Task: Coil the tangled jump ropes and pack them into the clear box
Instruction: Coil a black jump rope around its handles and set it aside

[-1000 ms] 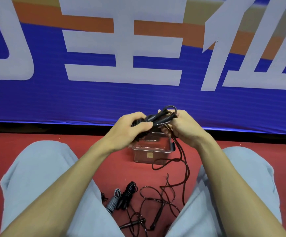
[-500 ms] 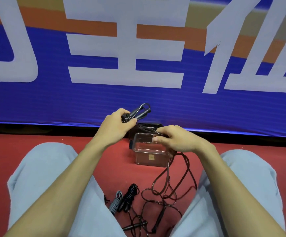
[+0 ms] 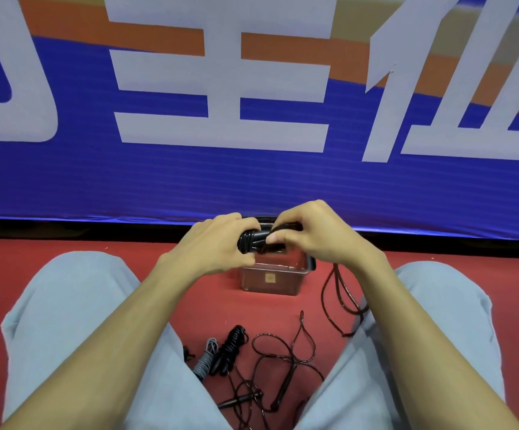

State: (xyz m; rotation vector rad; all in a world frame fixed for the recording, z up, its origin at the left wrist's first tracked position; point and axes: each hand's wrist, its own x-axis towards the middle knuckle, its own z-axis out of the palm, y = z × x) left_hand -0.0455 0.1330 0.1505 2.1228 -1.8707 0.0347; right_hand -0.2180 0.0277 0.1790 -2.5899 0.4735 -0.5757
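Over the clear box [image 3: 272,279], the left hand [image 3: 211,246] curls its fingers [image 3: 236,223] round a black rope bundle [image 3: 252,240] while the right hand [image 3: 311,234] pinches its loose cord [image 3: 325,290]

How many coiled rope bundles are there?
3: a black bundle between left hand and right hand, a grey coil and a black coil together on the floor. Others may be hidden.

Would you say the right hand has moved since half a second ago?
Yes: against the clear box, the right hand rose toward the left hand.
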